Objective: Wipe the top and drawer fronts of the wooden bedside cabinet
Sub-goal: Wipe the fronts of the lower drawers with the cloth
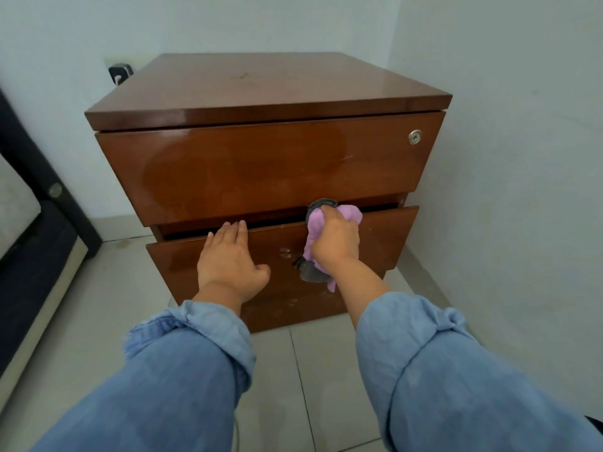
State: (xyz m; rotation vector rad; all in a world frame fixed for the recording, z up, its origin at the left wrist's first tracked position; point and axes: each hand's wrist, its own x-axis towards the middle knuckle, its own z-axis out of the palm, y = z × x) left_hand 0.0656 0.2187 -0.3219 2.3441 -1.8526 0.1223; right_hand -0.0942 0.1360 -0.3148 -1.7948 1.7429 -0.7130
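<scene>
While our rolled blue sleeves (202, 334) fill the near edge of the view, both hands work on the lower drawer front (385, 243) of the wooden bedside cabinet (261, 164), which stands on the tiled floor (326, 370) in a corner by the wall. Our left hand (228, 259) lies open and flat, fingers spread over the drawer's top edge, bracing a drawer that sits slightly pulled out. Our right hand (332, 243) is closed around a bunched purple and grey cloth (318, 223) and presses it against the front near its upper edge.

We judge the cloth soft and limp, so it needs a full fist to hold its shape; loose tails hang below the hand and could drag. The lacquered wood looks hard and glossy, likely slick under a damp cloth, and the drawer may slide in if we push without the steadying hand. Pale marks (285, 252) show on the front just left of the cloth.

Above, the upper drawer front (254, 168) carries a small metal lock (414, 137) at its right corner and a faint scratch. Farther back, the top (261, 83) shows a dull smudge. Behind its left corner a plug (120, 72) sits in the wall.
</scene>
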